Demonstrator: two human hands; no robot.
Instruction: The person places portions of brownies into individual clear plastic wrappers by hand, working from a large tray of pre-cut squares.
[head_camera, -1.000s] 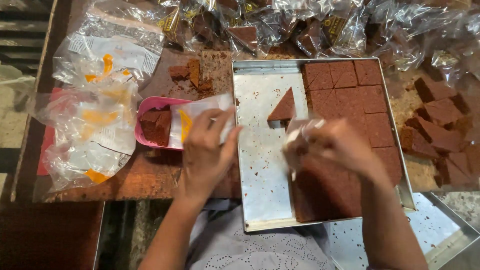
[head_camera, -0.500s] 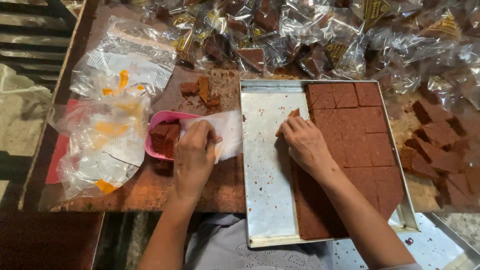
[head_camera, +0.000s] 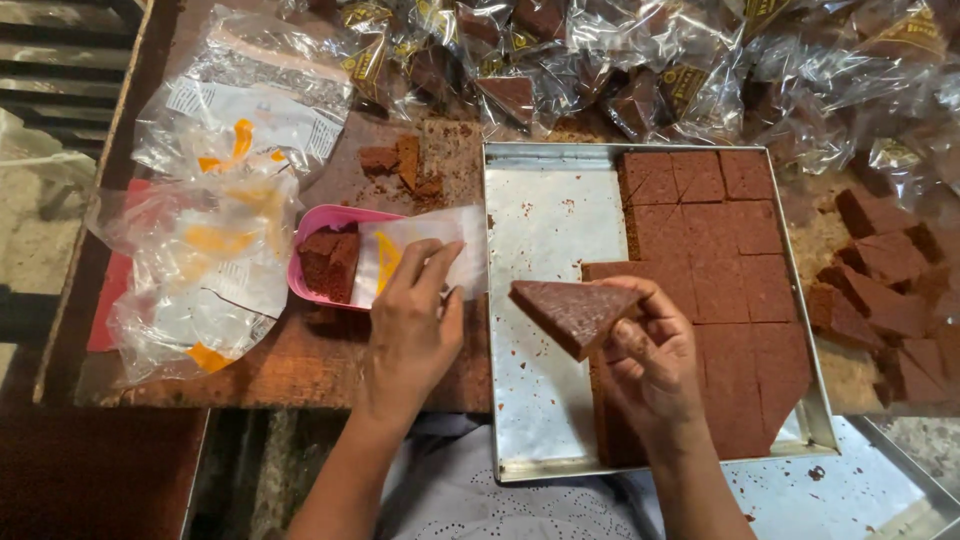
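The right hand (head_camera: 655, 365) pinches a brown triangular cake slice (head_camera: 572, 313) between thumb and fingers, lifted above the bare left part of the square metal baking tray (head_camera: 545, 220). The left hand (head_camera: 415, 325) lies flat, fingers extended, on a clear plastic wrapper (head_camera: 420, 250) beside the pink plastic tub (head_camera: 325, 225) of brown cake scraps on the wooden bench (head_camera: 300, 365). Cut brown cake (head_camera: 730, 260) fills the tray's right side.

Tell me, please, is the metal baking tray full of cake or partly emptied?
Partly emptied: the metal tray's left side is bare, while cut brown cake fills its right.
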